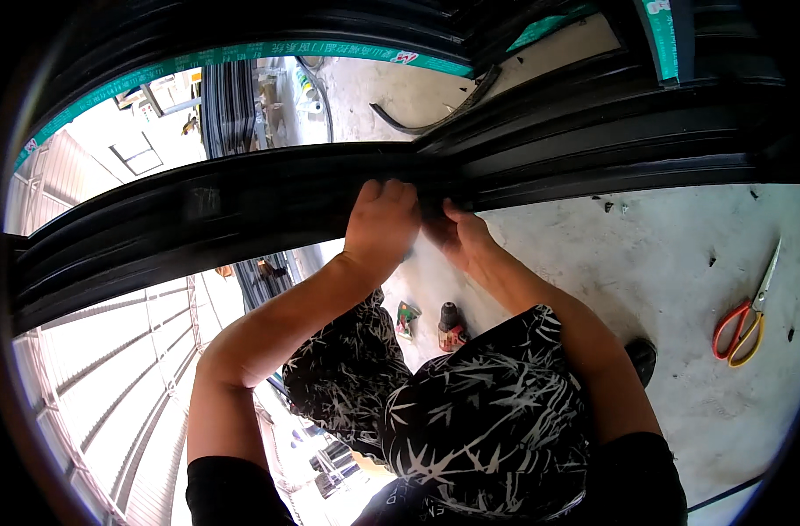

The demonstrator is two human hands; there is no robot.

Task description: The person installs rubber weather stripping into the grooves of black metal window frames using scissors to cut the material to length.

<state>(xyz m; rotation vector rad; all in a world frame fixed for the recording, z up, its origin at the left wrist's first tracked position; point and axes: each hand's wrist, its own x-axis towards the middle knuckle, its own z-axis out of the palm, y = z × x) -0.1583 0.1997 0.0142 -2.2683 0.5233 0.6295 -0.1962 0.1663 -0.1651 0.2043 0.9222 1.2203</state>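
Note:
A long black frame profile [268, 188] runs across in front of me and meets another ribbed black profile [610, 153] near the middle. My left hand [385, 219] is closed against the frame near this joint, its fingers curled over the dark edge. What it pinches, if anything, is hidden. Close on its right is my right hand [464, 238], thumb raised and the other fingers bent into shadow under the profile. Whatever lies in those fingers cannot be made out.
Red-and-yellow-handled scissors [743, 320] lie on the grey concrete floor [593, 263] at right. A power drill [451, 326] is by my legs. Beyond the frame lies a curved black strip [435, 123]. Green tape [330, 50] lines the farther profile. Dark scraps dot the floor.

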